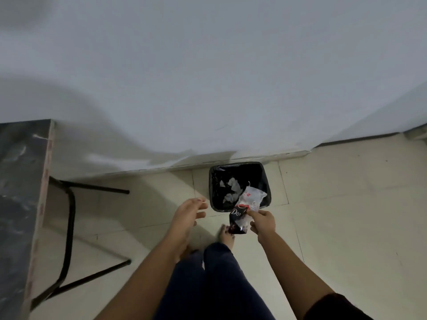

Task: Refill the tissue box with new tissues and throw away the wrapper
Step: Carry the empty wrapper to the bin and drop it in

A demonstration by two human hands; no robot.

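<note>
My right hand [263, 221] pinches an empty plastic tissue wrapper [246, 209], clear at the top and dark with white lettering at the bottom. The wrapper hangs over the near right edge of a black waste bin [213, 181] on the floor by the wall. Crumpled white paper lies inside the bin. My left hand [189, 213] hovers to the left of the bin, fingers spread and holding nothing. The tissue box is not in view.
A dark marble-pattern table [20, 192] with black metal legs [69, 227] stands at the left. A white wall [208, 77] runs behind the bin. My bare feet and dark trousers are below the hands on the pale tiled floor [346, 215].
</note>
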